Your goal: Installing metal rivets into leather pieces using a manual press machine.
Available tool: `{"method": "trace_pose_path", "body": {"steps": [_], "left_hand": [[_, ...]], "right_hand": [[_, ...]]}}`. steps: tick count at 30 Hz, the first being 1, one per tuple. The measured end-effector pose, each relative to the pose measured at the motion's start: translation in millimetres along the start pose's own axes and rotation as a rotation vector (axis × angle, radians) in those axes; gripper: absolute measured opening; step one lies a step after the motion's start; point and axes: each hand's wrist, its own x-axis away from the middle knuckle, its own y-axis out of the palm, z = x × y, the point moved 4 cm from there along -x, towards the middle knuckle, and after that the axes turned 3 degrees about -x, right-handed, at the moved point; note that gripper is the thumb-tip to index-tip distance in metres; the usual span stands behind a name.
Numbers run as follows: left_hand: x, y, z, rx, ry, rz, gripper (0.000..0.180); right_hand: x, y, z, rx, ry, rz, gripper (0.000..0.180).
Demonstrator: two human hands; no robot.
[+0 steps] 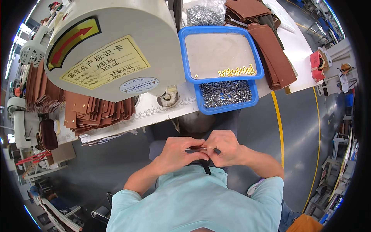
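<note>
Above my lap, just off the table's front edge, my two hands meet fingertip to fingertip. My left hand (pixel 178 152) is curled, its thumb and index finger reaching to the right hand's fingertips. Bent into a pinch, my right hand (pixel 223 147) touches them from the other side. Whatever sits between the fingers is too small and covered to name. Nearest to the hands is a blue tray of small silvery metal pieces (pixel 226 110). Overlapping its far part, a second blue tray (pixel 186 58) has small gold-coloured rivet-like pieces gathered along its near edge.
A big off-white machine (pixel 162 46) overhangs the table (pixel 154 118) at left. Brown leather-like pieces (pixel 98 112) with gold dots are stacked below it. More brown strips (pixel 270 58) lie right of the trays, near a bag of metal pieces (pixel 205 15). A red box (pixel 317 66) stands at far right.
</note>
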Motion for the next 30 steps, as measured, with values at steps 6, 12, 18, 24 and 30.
{"method": "trace_pose_path", "body": {"steps": [6,12,18,24,30], "left_hand": [[0.7,-8.8,-2.1,-0.096,0.073,0.074,0.050],[2.4,-20.6,1.2,0.040,-0.127,0.068,0.059],[0.9,-16.2,2.2,0.066,-0.224,-0.024,0.065],[0.3,-10.5,2.6,0.036,-0.069,-0.108,0.059],[-2.6,-12.4,-0.8,-0.104,-0.073,-0.236,0.045]], "right_hand": [[-13.7,-4.0,-1.9,0.074,0.113,-0.056,0.047],[-26.6,-27.1,1.1,-0.038,0.534,-0.225,0.047],[-28.6,-15.6,5.2,-0.045,0.627,-0.424,0.038],[-21.8,-1.0,3.6,0.019,0.282,-0.371,0.018],[-7.8,6.8,11.4,-0.095,0.200,-0.279,0.021]]}}
